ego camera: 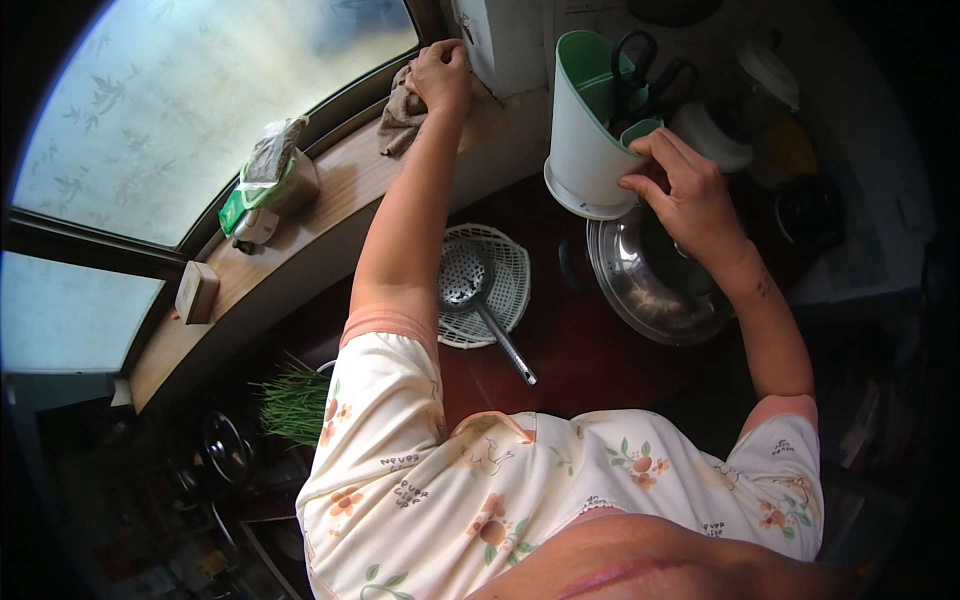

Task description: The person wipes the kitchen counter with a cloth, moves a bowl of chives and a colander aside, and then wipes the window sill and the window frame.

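My left hand [442, 73] presses a brown cloth [401, 120] on the wooden window sill, at its far corner by the wall. With thumb and fingers my right hand [679, 180] grips the rim of a tall white utensil holder [589, 142] with a green inside, held tilted above the counter. Black-handled scissors [632, 75] and another dark-handled tool stand in the holder. Below, a metal skimmer [465, 277] with a long handle lies in a white woven plastic basket [514, 289].
A round metal pan with a clear lid [637, 292] sits under my right forearm. Along the sill [300, 225] stand a plastic tub [300, 184] with packets and a small tin [198, 292]. Green chives or similar stalks [292, 405] lie by my left sleeve. Jars stand at the back right.
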`<state>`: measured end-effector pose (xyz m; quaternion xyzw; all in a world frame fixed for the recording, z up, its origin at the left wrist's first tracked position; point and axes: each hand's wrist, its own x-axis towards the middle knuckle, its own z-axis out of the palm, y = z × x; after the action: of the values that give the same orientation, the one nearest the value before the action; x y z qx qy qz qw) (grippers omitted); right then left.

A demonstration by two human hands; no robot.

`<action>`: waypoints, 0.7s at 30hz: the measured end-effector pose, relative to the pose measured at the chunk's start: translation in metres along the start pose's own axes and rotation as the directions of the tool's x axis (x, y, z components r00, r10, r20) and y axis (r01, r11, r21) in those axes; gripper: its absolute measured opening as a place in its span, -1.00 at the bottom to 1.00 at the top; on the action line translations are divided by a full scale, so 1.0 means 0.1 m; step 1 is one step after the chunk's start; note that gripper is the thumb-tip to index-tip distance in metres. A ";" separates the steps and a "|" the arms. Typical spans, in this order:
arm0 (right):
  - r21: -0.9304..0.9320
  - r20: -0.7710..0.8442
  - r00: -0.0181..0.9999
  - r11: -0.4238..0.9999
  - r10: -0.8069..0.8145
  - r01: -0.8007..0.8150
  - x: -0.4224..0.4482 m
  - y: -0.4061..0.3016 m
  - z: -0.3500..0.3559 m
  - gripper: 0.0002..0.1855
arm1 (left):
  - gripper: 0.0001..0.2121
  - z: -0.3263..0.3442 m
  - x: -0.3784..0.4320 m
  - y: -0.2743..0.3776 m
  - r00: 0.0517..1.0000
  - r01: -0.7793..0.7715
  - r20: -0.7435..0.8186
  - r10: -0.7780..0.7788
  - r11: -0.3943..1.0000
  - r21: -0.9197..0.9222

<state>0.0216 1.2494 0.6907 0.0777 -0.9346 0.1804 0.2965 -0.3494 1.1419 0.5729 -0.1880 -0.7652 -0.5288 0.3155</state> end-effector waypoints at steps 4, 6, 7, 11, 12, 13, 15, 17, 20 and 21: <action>-0.007 0.012 1.000 1.000 0.027 -0.027 0.01 0.02 -0.05 -0.69 | -0.82 0.01 0.03 0.19 0.987 0.159 0.078 -0.141 0.931 -0.328; -0.013 0.015 1.000 1.000 0.025 -0.025 0.00 -0.02 -0.06 -0.69 | -0.78 0.02 0.07 0.27 0.992 0.129 0.030 -0.126 0.934 -0.333; -0.014 0.017 1.000 1.000 0.024 -0.024 0.00 -0.04 -0.06 -0.70 | -0.76 0.02 0.08 0.28 0.993 0.113 0.006 -0.118 0.936 -0.334; -0.002 -0.006 1.000 1.000 -0.011 0.011 -0.02 -0.04 0.01 -0.70 | -0.75 0.04 0.19 0.23 0.983 0.176 0.035 -0.178 0.891 -0.419; 0.010 0.017 1.000 1.000 0.008 -0.008 -0.01 -0.07 0.02 -0.70 | -0.77 0.04 0.23 0.20 0.978 0.203 0.035 -0.206 0.892 -0.404; 0.015 0.039 0.999 0.999 0.034 -0.035 -0.02 -0.06 0.02 -0.70 | -0.79 0.07 0.22 0.22 0.971 0.232 0.044 -0.234 0.889 -0.395; 0.004 0.022 1.000 1.000 0.013 -0.013 -0.05 -0.02 0.05 -0.70 | -0.79 0.10 0.22 0.25 0.965 0.257 0.060 -0.255 0.882 -0.396; 0.000 0.004 1.000 1.000 -0.014 0.014 -0.03 -0.04 0.04 -0.70 | -0.80 0.08 0.28 0.29 0.959 0.280 0.068 -0.276 0.877 -0.391; -0.012 0.013 1.000 1.000 -0.010 0.010 -0.01 -0.09 -0.02 -0.69 | -0.78 0.02 0.35 0.41 0.953 0.303 0.079 -0.294 0.895 -0.328; 0.009 0.035 0.999 1.000 0.029 -0.030 -0.03 -0.11 -0.03 -0.69 | -0.79 -0.02 0.31 0.43 0.946 0.321 0.053 -0.319 0.905 -0.281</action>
<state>0.0280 1.2401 0.6947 0.0685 -0.9398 0.1880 0.2771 -0.3444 1.1550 0.6242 -0.1050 -0.7021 -0.6777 0.1919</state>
